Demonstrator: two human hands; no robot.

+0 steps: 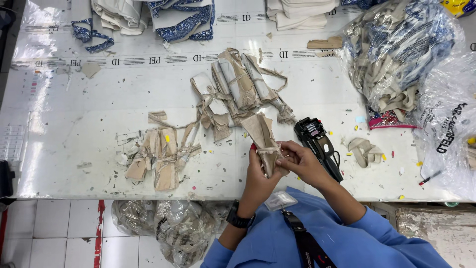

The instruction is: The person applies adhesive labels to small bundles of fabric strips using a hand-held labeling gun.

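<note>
From the head camera, a white, glossy tabletop (74,149) speckled with paper scraps carries heaps of folded beige paper bundles tied with flat fabric tape. Near its front edge the left hand (258,176) and right hand (300,161) meet around one such bundle (263,136), a narrow, creased, tan piece standing roughly upright and fanning wider at its top. The left hand wraps the bundle's lower part from the left, fingers curled shut around it, a red-painted nail showing at the edge. The right hand's fingers (283,149) are pressed together, pinching the thin tape band that crosses the bundle's middle; the bundle lies between both hands, touching each.

Just right of the right hand lies a black handheld labelling gun (317,144) with a coiled cord. A loose pile of similar bundles (238,92) sits just behind the held one, and a smaller tied cluster (161,154) lies to the left. Crinkled clear plastic bags of blue-and-white fabric (396,49) fill the right side. The sleeves are smooth blue cloth; a black watch (237,218) circles the left wrist.
</note>
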